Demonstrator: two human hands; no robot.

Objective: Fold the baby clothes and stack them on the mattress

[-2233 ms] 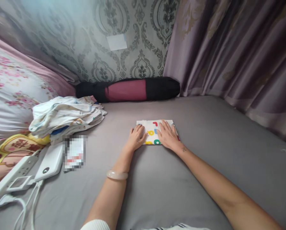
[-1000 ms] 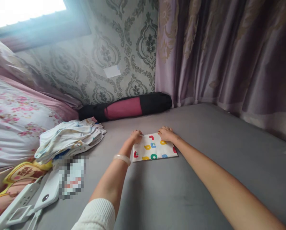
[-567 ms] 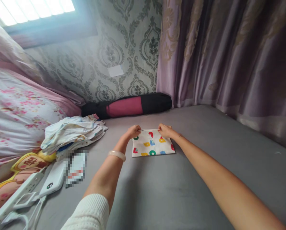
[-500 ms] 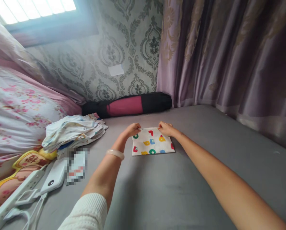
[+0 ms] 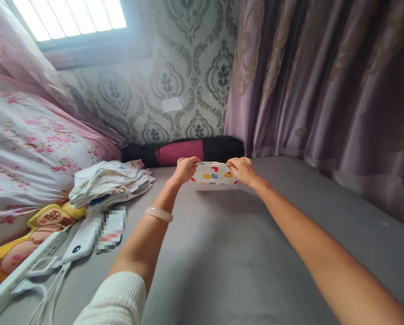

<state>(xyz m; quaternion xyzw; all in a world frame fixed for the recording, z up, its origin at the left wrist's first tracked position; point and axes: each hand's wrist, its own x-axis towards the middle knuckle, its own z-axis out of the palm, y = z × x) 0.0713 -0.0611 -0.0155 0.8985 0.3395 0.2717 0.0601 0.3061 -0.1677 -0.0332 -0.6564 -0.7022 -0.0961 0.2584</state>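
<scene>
A folded white cloth (image 5: 211,173) printed with red, yellow, blue and green letters hangs just above the grey bed sheet, its shadow below it. My left hand (image 5: 186,169) pinches its upper left corner, and my right hand (image 5: 242,169) pinches the upper right corner. Both hands are closed on the cloth's far edge, which is stretched between them. The fingertips are partly hidden behind the cloth. Around my left forearm sits a pale bangle (image 5: 158,214), above a white knitted cuff.
Crumpled clothes (image 5: 110,183) lie in a pile on the left. Nearer are a white power bank (image 5: 82,241), a power strip (image 5: 29,271) with cables, and a yellow cartoon pillow (image 5: 22,250). A black and pink roll (image 5: 181,151) lies along the wall; purple curtains (image 5: 306,90) hang right.
Both hands have lifted the cloth off the sheet and moved it slightly away from me. It now looks flatter and tilted. The view has shifted a little.
</scene>
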